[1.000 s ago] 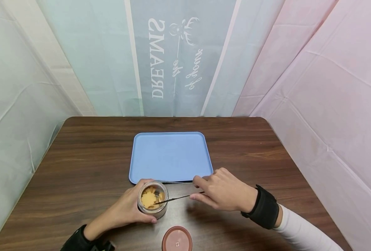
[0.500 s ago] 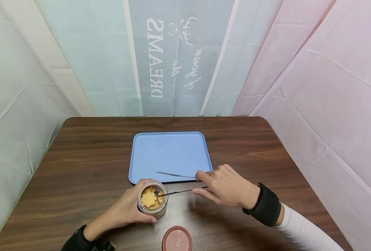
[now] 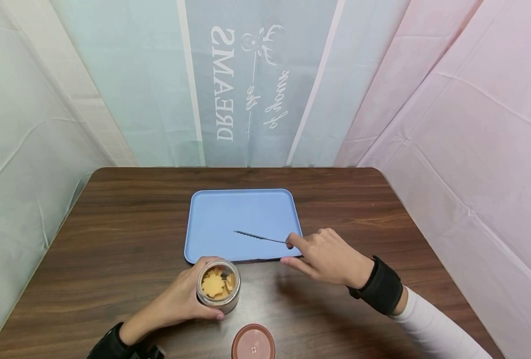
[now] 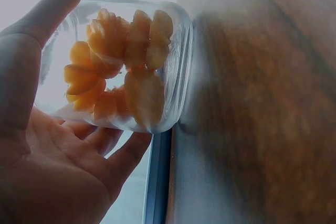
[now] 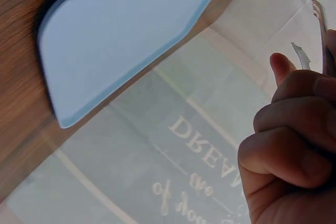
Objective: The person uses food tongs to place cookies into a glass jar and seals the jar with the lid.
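My left hand [image 3: 185,294] grips a clear glass jar [image 3: 234,302] around its side. Yellow flower-shaped pieces [image 3: 213,285], like cookies, sit inside the lidless jar; through its wall in the left wrist view, the pieces [image 4: 142,95] look orange. My right hand [image 3: 330,257] holds metal tongs [image 3: 262,238] above the near right part of the blue tray [image 3: 243,214]. In the right wrist view the serrated tips of the tongs [image 5: 318,14] stand apart, with nothing visible between them. One tong arm is hard to make out in the head view.
A reddish-brown round lid [image 3: 253,342] lies on the dark wooden table [image 3: 135,209] at the near edge of view, just right of the jar. The tray lies flat behind the jar. Fabric curtains [image 3: 157,89] hang behind the table and on both sides.
My right hand has lifted the tongs out of the jar and moved them away, up and to the right over the tray. The left hand and jar stay where they were.
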Demonstrator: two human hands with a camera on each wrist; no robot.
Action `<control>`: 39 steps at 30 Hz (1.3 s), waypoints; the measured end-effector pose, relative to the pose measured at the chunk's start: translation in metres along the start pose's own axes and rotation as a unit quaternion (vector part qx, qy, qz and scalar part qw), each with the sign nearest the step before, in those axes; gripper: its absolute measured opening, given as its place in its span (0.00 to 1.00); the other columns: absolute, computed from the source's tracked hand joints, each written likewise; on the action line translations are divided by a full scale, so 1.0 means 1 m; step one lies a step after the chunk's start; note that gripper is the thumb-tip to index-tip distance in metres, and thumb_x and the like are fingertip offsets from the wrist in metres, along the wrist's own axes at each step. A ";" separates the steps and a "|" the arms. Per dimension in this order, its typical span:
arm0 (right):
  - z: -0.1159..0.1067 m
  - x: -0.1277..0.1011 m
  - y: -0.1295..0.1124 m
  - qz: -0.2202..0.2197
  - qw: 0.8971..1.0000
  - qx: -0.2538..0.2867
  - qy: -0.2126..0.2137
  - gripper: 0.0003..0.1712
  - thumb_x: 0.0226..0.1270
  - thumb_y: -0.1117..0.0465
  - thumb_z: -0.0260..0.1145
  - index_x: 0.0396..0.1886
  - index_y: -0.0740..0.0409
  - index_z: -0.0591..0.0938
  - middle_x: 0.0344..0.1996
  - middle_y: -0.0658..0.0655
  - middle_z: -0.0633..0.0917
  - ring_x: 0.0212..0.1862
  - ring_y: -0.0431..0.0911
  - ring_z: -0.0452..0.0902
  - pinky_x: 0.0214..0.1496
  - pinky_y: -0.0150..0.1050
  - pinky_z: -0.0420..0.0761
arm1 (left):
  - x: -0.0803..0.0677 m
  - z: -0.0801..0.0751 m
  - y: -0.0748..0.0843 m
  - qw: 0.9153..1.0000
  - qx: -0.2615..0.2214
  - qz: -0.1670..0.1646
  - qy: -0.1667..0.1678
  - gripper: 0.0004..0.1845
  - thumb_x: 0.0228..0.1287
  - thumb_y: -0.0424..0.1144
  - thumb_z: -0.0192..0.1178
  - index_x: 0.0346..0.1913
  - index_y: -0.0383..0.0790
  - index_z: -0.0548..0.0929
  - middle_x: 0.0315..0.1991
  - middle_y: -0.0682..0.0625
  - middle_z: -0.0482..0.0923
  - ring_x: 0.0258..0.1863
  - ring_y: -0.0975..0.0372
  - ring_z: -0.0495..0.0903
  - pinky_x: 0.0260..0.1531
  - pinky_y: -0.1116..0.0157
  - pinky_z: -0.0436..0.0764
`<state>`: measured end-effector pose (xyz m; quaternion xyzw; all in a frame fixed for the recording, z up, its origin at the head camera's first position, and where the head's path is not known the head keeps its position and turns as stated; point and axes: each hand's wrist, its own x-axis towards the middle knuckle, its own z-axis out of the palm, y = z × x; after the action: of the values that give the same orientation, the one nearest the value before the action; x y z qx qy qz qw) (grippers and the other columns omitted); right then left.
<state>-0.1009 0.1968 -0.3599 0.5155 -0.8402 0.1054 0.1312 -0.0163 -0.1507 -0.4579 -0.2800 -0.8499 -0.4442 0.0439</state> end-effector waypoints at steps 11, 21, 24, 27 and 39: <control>0.006 -0.006 0.021 0.033 0.999 0.002 0.002 0.33 0.84 0.33 0.45 0.48 0.55 0.81 0.10 0.37 0.64 0.14 0.28 0.52 0.18 0.27 0.53 | 0.000 0.000 -0.002 1.000 -0.002 0.003 -0.003 0.53 0.38 0.49 0.89 0.69 0.43 0.71 0.60 0.53 0.82 0.56 0.64 0.81 0.56 0.61 0.82; 0.013 -0.013 0.041 0.060 0.998 0.005 0.005 0.30 0.83 0.33 0.50 0.51 0.56 0.78 0.15 0.44 0.79 0.13 0.29 0.54 0.18 0.28 0.56 | 0.001 0.000 -0.003 1.000 -0.001 0.008 0.001 0.53 0.37 0.49 0.90 0.68 0.43 0.71 0.60 0.54 0.82 0.55 0.63 0.82 0.56 0.61 0.82; 0.015 -0.015 0.047 0.064 0.998 0.003 0.003 0.30 0.83 0.34 0.52 0.51 0.57 0.79 0.20 0.47 0.85 0.13 0.29 0.56 0.17 0.28 0.58 | 0.001 0.000 -0.003 1.000 0.002 0.007 0.001 0.53 0.37 0.49 0.90 0.68 0.43 0.71 0.60 0.53 0.82 0.55 0.63 0.82 0.55 0.61 0.82; 0.018 -0.017 0.054 0.075 0.997 0.003 -0.002 0.26 0.82 0.37 0.57 0.51 0.56 0.78 0.19 0.47 0.84 0.13 0.30 0.58 0.18 0.28 0.62 | 0.000 0.000 -0.003 1.000 0.002 0.004 0.000 0.53 0.37 0.49 0.90 0.68 0.43 0.71 0.60 0.53 0.82 0.55 0.64 0.81 0.55 0.60 0.82; 0.033 -0.027 0.079 0.113 0.993 -0.001 -0.023 0.21 0.75 0.46 0.70 0.52 0.57 0.79 0.25 0.52 0.89 0.15 0.36 0.71 0.18 0.32 0.67 | 0.001 0.001 -0.005 1.000 -0.002 0.007 -0.003 0.53 0.38 0.50 0.89 0.69 0.44 0.71 0.60 0.53 0.81 0.56 0.63 0.81 0.56 0.61 0.82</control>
<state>-0.1632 0.2448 -0.4030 0.4194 -0.8960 0.1069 0.0994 -0.0192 -0.1521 -0.4619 -0.2874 -0.8470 -0.4451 0.0437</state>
